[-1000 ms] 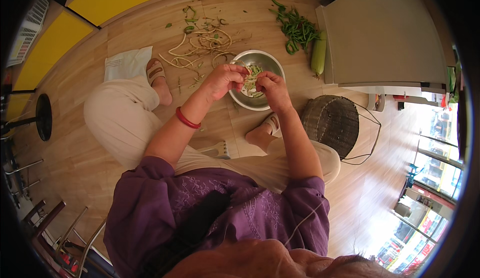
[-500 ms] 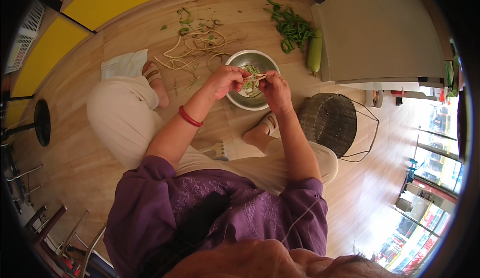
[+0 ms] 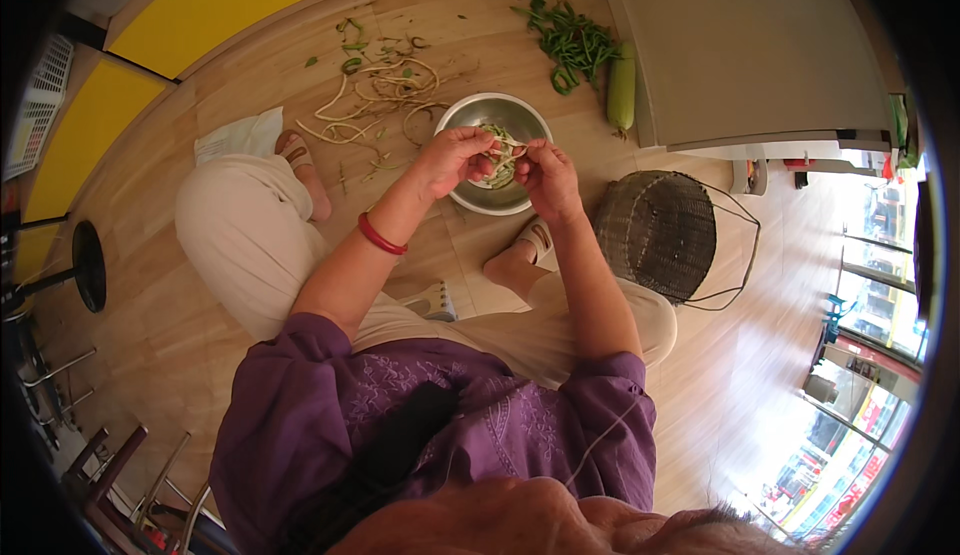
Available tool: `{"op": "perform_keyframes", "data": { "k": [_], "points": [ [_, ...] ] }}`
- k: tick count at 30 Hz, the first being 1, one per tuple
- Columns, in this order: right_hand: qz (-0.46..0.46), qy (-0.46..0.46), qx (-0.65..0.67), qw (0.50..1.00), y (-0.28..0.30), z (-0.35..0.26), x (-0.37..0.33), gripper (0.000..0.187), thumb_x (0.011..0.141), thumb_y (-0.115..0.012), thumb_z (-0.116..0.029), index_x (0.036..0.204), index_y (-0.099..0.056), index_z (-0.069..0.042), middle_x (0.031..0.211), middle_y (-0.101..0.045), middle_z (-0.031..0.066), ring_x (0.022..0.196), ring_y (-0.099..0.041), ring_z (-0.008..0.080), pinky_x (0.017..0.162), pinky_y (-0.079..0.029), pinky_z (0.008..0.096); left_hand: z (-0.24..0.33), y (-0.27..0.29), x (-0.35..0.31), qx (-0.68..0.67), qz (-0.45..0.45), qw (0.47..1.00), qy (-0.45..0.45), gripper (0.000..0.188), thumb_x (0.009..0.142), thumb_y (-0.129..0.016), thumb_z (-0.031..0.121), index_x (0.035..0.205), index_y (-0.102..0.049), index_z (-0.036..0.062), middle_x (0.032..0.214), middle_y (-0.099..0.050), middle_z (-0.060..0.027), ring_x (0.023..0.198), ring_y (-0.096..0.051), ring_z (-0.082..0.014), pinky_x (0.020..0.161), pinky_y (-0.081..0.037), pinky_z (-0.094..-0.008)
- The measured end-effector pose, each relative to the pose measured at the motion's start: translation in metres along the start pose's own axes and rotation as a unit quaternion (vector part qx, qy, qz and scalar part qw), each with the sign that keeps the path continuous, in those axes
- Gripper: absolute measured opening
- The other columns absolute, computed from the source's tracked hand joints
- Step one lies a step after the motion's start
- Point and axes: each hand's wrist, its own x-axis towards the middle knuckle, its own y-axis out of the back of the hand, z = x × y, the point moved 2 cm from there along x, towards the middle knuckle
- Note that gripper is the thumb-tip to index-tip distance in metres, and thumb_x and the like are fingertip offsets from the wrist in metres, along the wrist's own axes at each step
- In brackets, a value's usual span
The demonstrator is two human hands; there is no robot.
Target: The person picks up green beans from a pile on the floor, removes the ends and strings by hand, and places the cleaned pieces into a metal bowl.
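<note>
My left hand (image 3: 455, 162) and my right hand (image 3: 550, 180) meet above a round steel bowl (image 3: 478, 202), both with closed fingers. Thumb and fingers of each pinch a pale long bean (image 3: 511, 143), which stretches bent across the small gap between them. Inside the bowl, short pale-green bean pieces (image 3: 496, 177) lie under my hands, which partly hide them. More long beans (image 3: 340, 135) sprawl in a loose tangle on the floor, left of the bowl and beyond it. A red bangle (image 3: 382, 235) circles my left wrist.
Green peppers (image 3: 575, 40) are heaped beyond the bowl to the right, beside a long green gourd (image 3: 621, 95) near a grey cabinet (image 3: 750, 55). A dark woven basket (image 3: 655, 230) with a wire handle lies right of my foot. A white bag (image 3: 240, 135) rests by my other foot.
The bean between my fingers now looks more bent, and the fingertips have shifted slightly. Both hands stay over the bowl. The whole view has moved a little.
</note>
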Motion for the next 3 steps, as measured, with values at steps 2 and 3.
{"op": "perform_keyframes", "data": {
  "k": [2, 3],
  "points": [
    [0.001, -0.005, 0.002, 1.000, 0.0033, 0.0018, 0.0006, 0.008, 0.085, -0.048, -0.009, 0.087, -0.052, -0.003, 0.083, -0.059, 0.0090, 0.062, -0.049, 0.0130, 0.055, -0.042, 0.0266, -0.0006, -0.0045, 0.0007, -0.001, -0.005, 1.000, -0.003, 0.019, 0.090, -0.053, 0.021, 0.092, -0.060, 0.0035, 0.077, -0.060, -0.0025, 0.064, -0.057, -0.0106, 0.054, -0.046, -0.0222],
    [0.002, -0.008, 0.003, 1.000, 0.0041, 0.0026, 0.0008, 0.008, 0.085, -0.048, -0.009, 0.088, -0.052, -0.003, 0.084, -0.059, 0.0096, 0.062, -0.050, 0.0137, 0.056, -0.043, 0.0272, -0.0010, -0.0049, 0.0009, -0.002, -0.008, 1.000, -0.009, 0.019, 0.090, -0.053, 0.021, 0.092, -0.060, 0.0038, 0.079, -0.060, -0.0032, 0.065, -0.058, -0.0109, 0.054, -0.046, -0.0226]
  ]
}}
